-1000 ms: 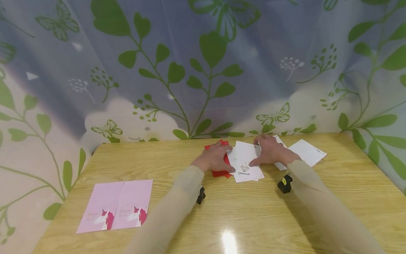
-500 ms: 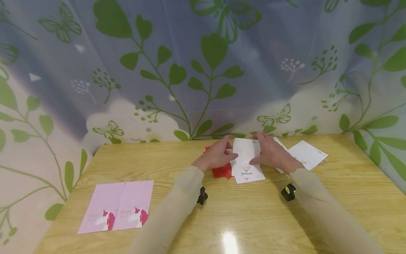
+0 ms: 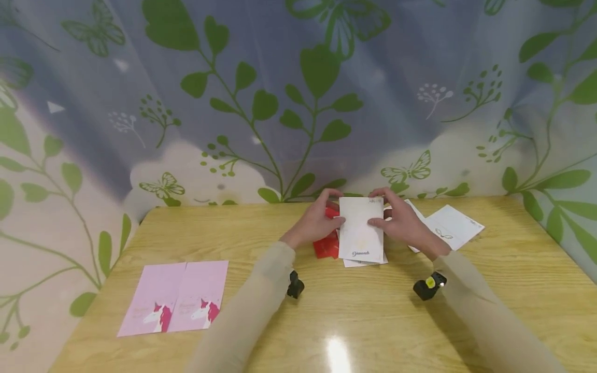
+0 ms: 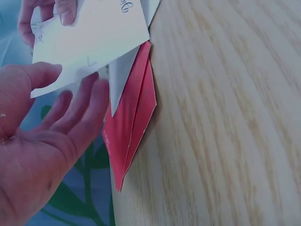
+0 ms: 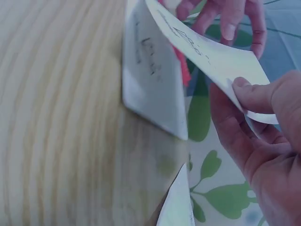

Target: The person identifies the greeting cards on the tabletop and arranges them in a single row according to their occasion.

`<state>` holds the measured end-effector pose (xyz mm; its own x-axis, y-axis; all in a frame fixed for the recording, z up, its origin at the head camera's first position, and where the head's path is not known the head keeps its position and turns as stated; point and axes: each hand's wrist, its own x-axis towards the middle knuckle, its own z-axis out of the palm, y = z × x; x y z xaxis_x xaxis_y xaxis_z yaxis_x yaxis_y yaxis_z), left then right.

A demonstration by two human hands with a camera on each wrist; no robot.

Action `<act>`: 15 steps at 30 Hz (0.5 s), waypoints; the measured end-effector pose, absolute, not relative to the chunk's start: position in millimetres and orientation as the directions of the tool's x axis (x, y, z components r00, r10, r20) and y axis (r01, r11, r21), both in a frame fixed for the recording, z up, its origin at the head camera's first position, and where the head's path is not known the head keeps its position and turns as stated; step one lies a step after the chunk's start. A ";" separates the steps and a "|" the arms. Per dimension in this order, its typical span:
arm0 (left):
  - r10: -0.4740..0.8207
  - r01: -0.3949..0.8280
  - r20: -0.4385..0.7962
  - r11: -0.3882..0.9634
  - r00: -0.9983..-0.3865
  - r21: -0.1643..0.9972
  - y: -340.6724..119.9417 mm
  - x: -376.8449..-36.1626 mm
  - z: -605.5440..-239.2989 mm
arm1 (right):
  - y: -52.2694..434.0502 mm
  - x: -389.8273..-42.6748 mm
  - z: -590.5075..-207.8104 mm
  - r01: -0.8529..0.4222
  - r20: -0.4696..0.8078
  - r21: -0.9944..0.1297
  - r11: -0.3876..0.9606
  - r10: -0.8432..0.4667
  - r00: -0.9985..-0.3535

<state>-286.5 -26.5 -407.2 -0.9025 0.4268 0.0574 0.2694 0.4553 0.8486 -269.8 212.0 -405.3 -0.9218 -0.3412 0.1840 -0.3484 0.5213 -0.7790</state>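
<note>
head view first: wide leaf-and-butterfly curtain (image 3: 298, 103) hung behind, closing off the back of the scene. below it, pale wooden table (image 3: 354, 321) bearing everything else, with a glare spot near the front edge. at the front left, two pink unicorn cards (image 3: 174, 298) laid side by side, edges touching, well apart from the hands, seemingly set aside as a matched pair. at the back right, loose white sheets (image 3: 450, 225) fanned flat just beside the right wrist, within easy reach.

centre back: white card (image 3: 361, 228) lifted off the table and tilted up toward the face, lower edge close above another white card (image 5: 153, 89) left flat beneath. held from both sides, probably to keep the thin paper from flopping. right hand (image 3: 403, 223) pinching the card's right edge, thumb on the front and fingers behind, seen plainly in the right wrist view with the paper bowed slightly under the pinch. left hand (image 3: 317, 223) at the card's left edge, fingers nearly straight and spread in the left wrist view, thumb (image 4: 28, 80) against the edge; more a steadying touch than a closed hold. red folded paper (image 4: 134, 120) lying flat just under and beside the left hand, partly tucked beneath the white cards, so mostly hidden in the head view. smallest: black wrist cameras (image 3: 429, 287) strapped on both sleeves.
</note>
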 end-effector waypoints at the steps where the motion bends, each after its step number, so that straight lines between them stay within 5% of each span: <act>1: 0.432 0.260 0.058 0.426 -0.900 0.867 -27.6 -286.2 -406.4 | 211.3 -268.8 -403.5 -0.344 0.189 -0.795 0.499 -0.335 -0.923; 15: 0.416 0.120 0.004 0.252 -0.909 0.960 -58.2 -261.4 -395.7 | 186.8 -244.5 -392.8 -0.232 0.119 -0.910 0.344 -0.321 -0.940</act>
<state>-261.4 -58.2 -395.7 -0.9094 0.4159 0.0042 0.1199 0.2524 0.9602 -244.5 186.8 -392.8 -0.9396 -0.3209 0.1187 -0.2323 0.3438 -0.9098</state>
